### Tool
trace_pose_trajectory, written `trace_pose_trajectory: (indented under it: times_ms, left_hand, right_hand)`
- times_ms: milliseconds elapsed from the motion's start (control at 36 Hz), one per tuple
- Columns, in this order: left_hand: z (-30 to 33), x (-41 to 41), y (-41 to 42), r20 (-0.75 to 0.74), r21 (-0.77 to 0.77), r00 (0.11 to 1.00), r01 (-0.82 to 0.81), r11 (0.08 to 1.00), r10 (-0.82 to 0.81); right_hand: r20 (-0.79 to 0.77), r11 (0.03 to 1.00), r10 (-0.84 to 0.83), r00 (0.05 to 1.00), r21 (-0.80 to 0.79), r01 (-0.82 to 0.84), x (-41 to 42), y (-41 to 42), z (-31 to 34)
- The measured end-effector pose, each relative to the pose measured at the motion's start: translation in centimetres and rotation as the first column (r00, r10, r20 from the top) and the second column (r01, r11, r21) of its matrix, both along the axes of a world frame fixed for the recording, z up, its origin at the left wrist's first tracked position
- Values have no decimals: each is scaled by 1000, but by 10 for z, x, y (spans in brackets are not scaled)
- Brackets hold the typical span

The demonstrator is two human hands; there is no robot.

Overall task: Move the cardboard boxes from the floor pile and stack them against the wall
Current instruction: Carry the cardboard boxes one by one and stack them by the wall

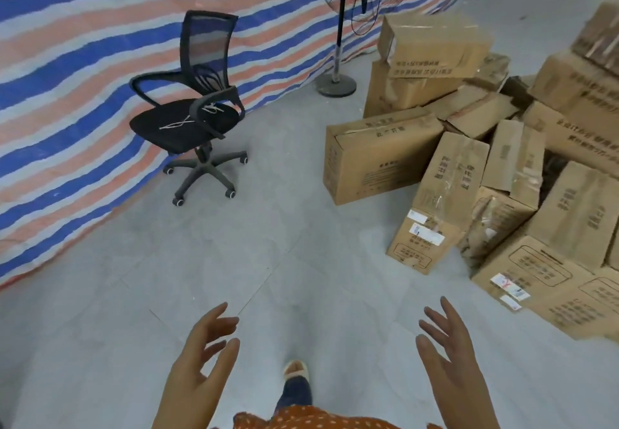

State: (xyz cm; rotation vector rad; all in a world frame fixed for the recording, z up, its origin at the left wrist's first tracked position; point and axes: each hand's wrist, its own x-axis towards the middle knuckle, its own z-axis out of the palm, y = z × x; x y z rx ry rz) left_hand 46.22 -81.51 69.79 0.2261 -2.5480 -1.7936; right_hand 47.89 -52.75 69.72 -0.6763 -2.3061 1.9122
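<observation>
Leaning askew, the brown printed cardboard boxes (449, 180) bear labels; both hands' grips spread, empty.

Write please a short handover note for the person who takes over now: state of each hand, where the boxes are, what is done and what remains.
Left hand: open, holds nothing, raised over the floor.
Right hand: open, holds nothing, raised the same way.
Cardboard boxes: in a loose pile on the floor, ahead and to the right; several are tilted or lean on each other.
Striped tarp wall: on the left; no box is stacked against it in view. An office chair and a standing fan stand near it.
Done: nothing that can be seen.
Left: carry the boxes over and stack them.
</observation>
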Motion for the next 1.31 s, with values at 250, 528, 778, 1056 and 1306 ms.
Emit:
trace_pose_trajectory:
  times_ms: [250,528,778,1056,1306]
  left_hand:
    - [15,-171,16,-7,17,992,129,992,-128]
    - [-8,-340,63,-16,6,993,113,994,-113]
    - [3,-504,140,-46,26,994,100,995,-99]
    - [-17,-665,147,84,-54,977,202,978,-197]
    - [-64,-858,131,296,-45,843,482,875,-450]
  right_hand:
    - [59,994,-101,993,46,98,-144,3,8]
    - [62,995,-56,996,82,50,-308,52,-4]
    - [-19,985,7,1000,173,-4,-477,134,2]
    - [135,986,32,990,157,-54,-616,149,-24]
    - [345,988,-138,929,119,102,-731,133,-73]
